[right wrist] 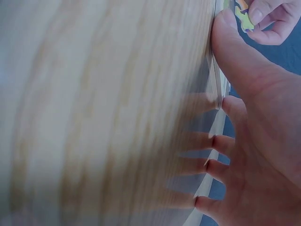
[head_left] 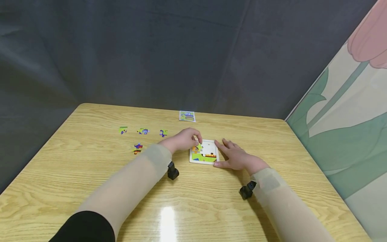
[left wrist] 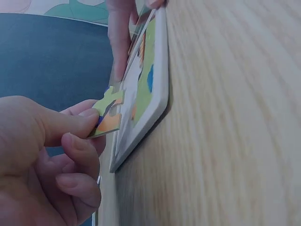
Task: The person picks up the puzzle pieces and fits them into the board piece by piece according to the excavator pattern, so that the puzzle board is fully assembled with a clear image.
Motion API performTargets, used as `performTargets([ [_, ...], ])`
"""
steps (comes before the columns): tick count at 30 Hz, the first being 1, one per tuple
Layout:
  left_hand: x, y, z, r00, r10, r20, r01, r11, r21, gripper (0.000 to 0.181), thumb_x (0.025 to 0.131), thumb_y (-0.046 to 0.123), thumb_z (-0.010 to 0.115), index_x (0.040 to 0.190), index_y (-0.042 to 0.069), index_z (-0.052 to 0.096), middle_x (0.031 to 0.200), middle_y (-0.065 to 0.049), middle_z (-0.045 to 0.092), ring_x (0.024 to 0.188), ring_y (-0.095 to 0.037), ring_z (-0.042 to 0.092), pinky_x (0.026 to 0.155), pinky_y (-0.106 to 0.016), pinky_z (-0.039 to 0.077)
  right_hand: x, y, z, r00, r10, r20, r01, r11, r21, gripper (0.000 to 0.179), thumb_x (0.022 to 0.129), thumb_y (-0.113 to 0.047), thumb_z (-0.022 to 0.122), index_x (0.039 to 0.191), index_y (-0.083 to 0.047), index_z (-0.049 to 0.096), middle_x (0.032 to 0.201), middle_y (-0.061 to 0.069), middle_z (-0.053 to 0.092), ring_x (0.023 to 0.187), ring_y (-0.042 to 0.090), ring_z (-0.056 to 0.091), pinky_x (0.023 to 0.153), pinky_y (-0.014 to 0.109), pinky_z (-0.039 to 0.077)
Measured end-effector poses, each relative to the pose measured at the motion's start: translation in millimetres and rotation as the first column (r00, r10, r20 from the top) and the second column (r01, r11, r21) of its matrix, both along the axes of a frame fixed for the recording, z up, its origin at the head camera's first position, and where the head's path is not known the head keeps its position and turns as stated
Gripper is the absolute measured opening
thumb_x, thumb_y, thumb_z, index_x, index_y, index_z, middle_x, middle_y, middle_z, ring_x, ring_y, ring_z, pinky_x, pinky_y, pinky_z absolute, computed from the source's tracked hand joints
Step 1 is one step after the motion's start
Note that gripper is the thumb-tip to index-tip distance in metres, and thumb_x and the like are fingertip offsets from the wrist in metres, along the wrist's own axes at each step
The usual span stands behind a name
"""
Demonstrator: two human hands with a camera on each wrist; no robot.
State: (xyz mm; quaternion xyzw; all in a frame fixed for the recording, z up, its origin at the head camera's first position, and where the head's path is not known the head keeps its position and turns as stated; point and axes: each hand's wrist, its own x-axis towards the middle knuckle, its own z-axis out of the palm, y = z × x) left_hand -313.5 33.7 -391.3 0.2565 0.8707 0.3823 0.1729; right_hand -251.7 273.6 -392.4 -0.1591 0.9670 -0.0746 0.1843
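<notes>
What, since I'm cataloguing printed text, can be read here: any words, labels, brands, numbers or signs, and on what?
None can be read.
Picture card: too small to tell whether it bears text.
Loose pieces and black wrist devices: likewise too small.
Puzzle tray and the held piece in the left hand: no legible text shows.

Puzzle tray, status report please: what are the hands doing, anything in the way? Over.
Left hand pinching jigsaw piece, left side of puzzle tray. Right hand touching tray's right edge. Loose jigsaw pieces off left; no obstruction visible.
</notes>
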Motion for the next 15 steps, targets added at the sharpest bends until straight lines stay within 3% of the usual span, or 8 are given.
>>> performTargets([
  [15,1.5,1.9,-7.4,0.999,-0.031,-0.014,0.031,0.999,-0.03,0.011,0.097,0.002,0.059,0.095,0.011,0.065,0.096,-0.004,0.059,0.076,-0.017,0.053,0.069,-0.03,0.043,1.1,-0.6,1.6,1.0,0.005,-0.009,-0.005,1.0,-0.011,0.099,0.086,-0.069,0.056,0.16,-0.019,0.013,0.161,0.023,0.008,0.143,0.05,0.012,0.107,0.067,0.02],
])
